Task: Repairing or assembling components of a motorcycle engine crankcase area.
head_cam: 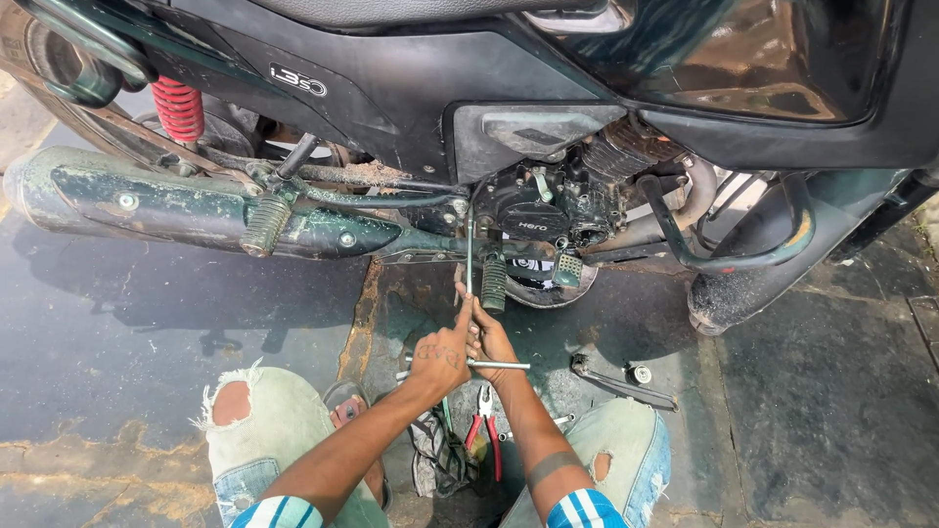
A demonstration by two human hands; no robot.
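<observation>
Under the black motorcycle [548, 88], at about 12 o'clock from the person's knees, both hands work on a long T-handle wrench [470, 274]. Its thin shaft stands nearly upright and goes up to the engine [562, 200], just beside the ribbed footpeg [494, 284]. The cross bar of the wrench lies level at the bottom and sticks out toward 3 o'clock. The left hand [440, 354] is closed around the lower shaft, with fingers wrapped and the thumb pointing up along it. The right hand [489, 337] is pressed close against the left one and grips the same tool where the shaft meets the bar; how exactly its fingers sit is hard to see, maybe curled around the bar.

On the wet stone floor [147, 332], red-handled pliers [484, 420] lie at 6 o'clock from the hands, between the knees in torn pale jeans. A dark metal lever [626, 383] lies at 3 o'clock, near a small round part. The muddy exhaust pipe [176, 205] runs toward 9 o'clock, below a red shock spring [178, 108].
</observation>
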